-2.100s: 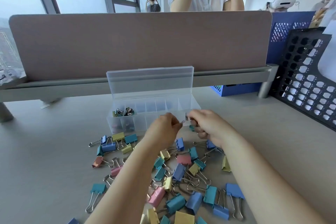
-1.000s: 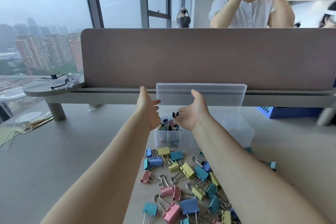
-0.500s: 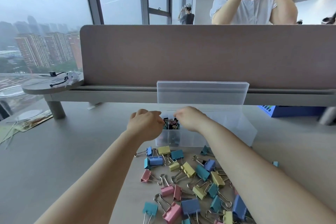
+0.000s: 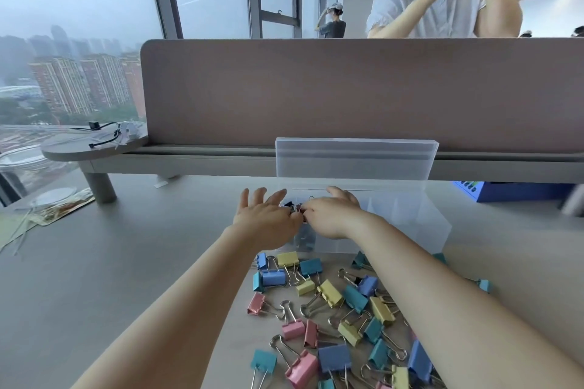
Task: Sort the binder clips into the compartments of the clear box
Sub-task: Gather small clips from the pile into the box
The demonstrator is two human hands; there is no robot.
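Note:
The clear box (image 4: 407, 227) stands open on the desk, its lid (image 4: 357, 161) upright against the partition. Small dark binder clips (image 4: 293, 206) lie in its left end compartment. My left hand (image 4: 265, 218) hovers at that end with its fingers spread and straight. My right hand (image 4: 331, 215) is curled over the same compartment, its fingertips pinching a small clip right beside my left thumb. A loose pile of larger coloured binder clips (image 4: 331, 309), blue, yellow, pink and teal, covers the desk in front of the box, between my forearms.
A pink desk partition (image 4: 347, 91) runs behind the box, with a person standing beyond it. A blue basket (image 4: 505, 191) sits at the right. At the left are a round shelf (image 4: 94, 145) holding cables and some papers (image 4: 47, 208).
My left hand has opened from a curled fist to spread fingers. Both hands have drawn together over the box's left compartment. The view has shifted slightly.

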